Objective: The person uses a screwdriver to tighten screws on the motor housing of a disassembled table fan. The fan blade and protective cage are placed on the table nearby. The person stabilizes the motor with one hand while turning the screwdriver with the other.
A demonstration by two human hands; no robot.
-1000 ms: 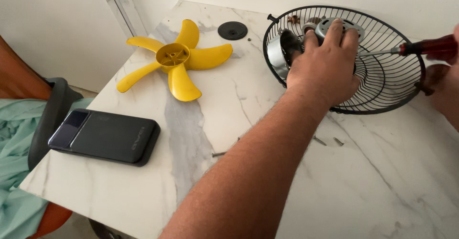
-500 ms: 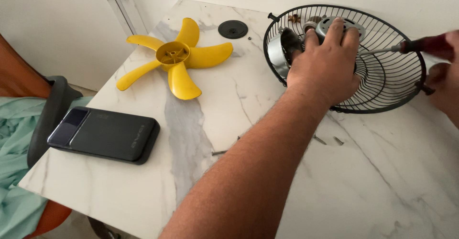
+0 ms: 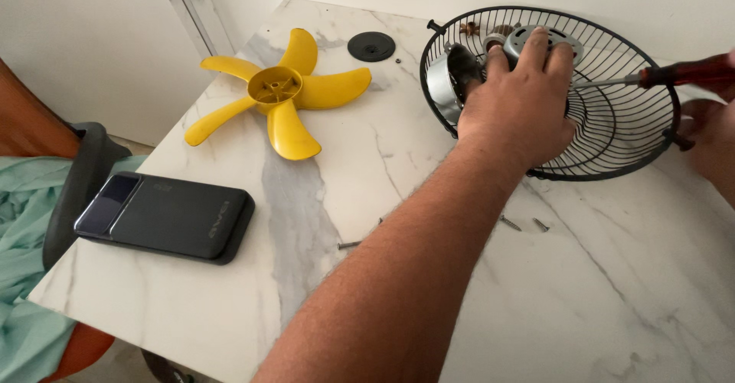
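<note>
My left hand reaches across the marble table and grips the silver fan motor that sits inside the black wire fan guard. At the right edge my right hand holds a screwdriver with a dark red handle. Its metal shaft points left through the guard's wires toward the motor, and its tip is hidden behind my left hand. The guard rests tilted on the table at the far right.
A yellow five-bladed fan propeller lies at the far left of the marble table. A round black cap sits behind it. A black power bank lies near the left edge. Loose screws are scattered near the middle.
</note>
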